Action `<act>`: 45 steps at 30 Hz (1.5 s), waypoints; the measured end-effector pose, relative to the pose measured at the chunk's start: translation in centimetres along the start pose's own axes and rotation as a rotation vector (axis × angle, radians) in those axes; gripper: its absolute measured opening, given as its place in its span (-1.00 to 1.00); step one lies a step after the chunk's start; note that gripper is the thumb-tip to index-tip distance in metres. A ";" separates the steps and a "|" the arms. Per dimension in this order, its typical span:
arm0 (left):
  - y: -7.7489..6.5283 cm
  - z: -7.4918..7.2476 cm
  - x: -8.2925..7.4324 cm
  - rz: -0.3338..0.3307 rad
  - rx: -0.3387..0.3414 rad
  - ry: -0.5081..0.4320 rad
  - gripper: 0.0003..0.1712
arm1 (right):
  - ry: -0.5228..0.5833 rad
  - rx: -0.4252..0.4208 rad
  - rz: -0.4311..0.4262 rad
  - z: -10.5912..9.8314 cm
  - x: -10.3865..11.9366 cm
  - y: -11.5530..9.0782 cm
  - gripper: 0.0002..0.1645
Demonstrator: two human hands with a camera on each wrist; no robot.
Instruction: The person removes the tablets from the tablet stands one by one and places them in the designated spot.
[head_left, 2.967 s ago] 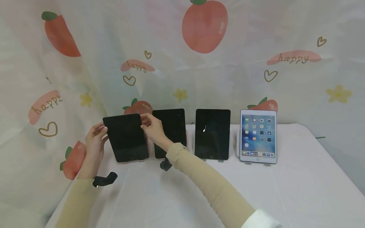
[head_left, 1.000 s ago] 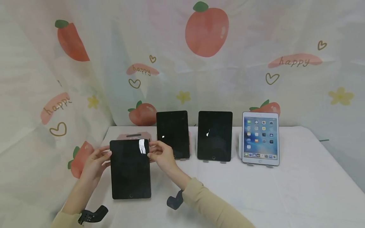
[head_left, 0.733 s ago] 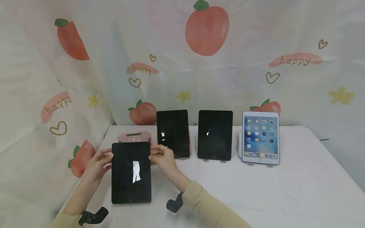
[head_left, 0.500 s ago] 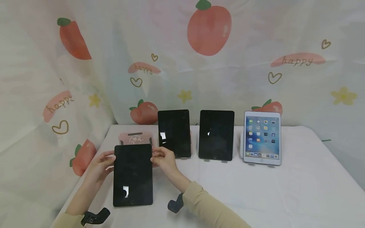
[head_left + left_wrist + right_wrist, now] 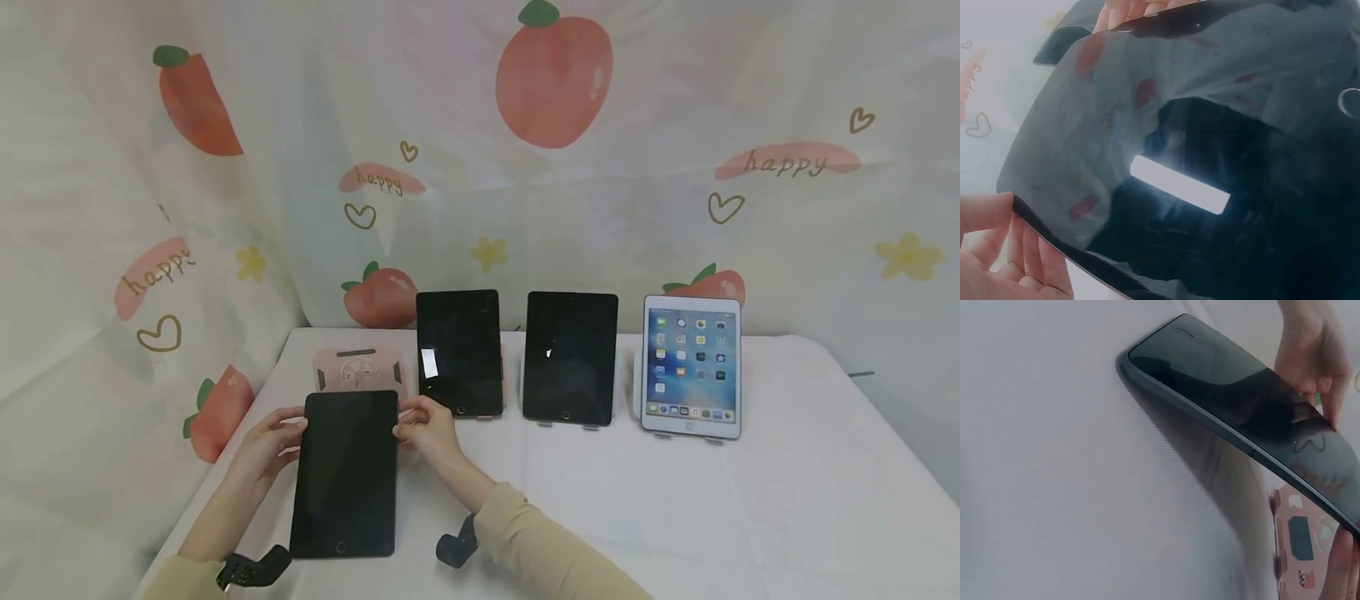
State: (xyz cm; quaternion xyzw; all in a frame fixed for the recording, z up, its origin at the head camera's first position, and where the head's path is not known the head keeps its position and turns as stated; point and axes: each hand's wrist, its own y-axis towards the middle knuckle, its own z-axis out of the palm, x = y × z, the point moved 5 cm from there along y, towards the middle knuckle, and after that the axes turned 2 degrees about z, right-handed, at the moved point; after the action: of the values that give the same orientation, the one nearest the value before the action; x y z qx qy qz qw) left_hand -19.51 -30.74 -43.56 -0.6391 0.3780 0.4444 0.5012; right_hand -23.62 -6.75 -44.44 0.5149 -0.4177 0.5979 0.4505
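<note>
A black tablet (image 5: pixel 347 475) with a dark screen and a round home button at its lower end is held between both hands. My left hand (image 5: pixel 266 446) grips its upper left edge, thumb on the front and fingers behind. On the upper right edge, my right hand (image 5: pixel 430 429) pinches it the same way. In the right wrist view the tablet (image 5: pixel 1229 394) tilts, its home-button end low by the white cloth and its other end raised. Just behind it stands a pink tablet stand (image 5: pixel 360 367) with cut-out slots, its lower part hidden by the tablet.
Two more black tablets, a left one (image 5: pixel 457 350) and a middle one (image 5: pixel 572 358), lean on stands along the back. A white tablet (image 5: pixel 692 367) with a lit screen of app icons stands to their right. White cloth (image 5: pixel 675 517) covers the table; a printed curtain (image 5: pixel 637 208) hangs behind.
Both hands have lifted the black tablet off the pink stand and brought it nearer and lower, uncovering the stand. Lately its home-button end has come down further and the tablet leans back more.
</note>
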 end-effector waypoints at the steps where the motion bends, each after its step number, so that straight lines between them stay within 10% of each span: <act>1: 0.0 0.0 0.1 -0.004 -0.002 0.001 -0.84 | -0.009 0.004 0.002 0.1 0.0 -0.1 -0.64; 19: 0.7 0.1 1.1 0.010 -0.114 0.141 -0.65 | -0.083 0.047 0.056 0.6 -1.0 0.0 -0.61; 45: 0.8 0.6 1.7 0.046 -0.101 0.408 -0.57 | -0.228 0.050 0.169 0.5 -2.2 -0.1 -0.64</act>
State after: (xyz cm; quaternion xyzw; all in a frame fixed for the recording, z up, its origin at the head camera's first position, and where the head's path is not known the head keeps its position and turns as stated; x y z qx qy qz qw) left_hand -19.80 -30.37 -45.45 -0.7313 0.4634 0.3353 0.3715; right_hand -23.29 -7.42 -46.61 0.5535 -0.4928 0.5818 0.3351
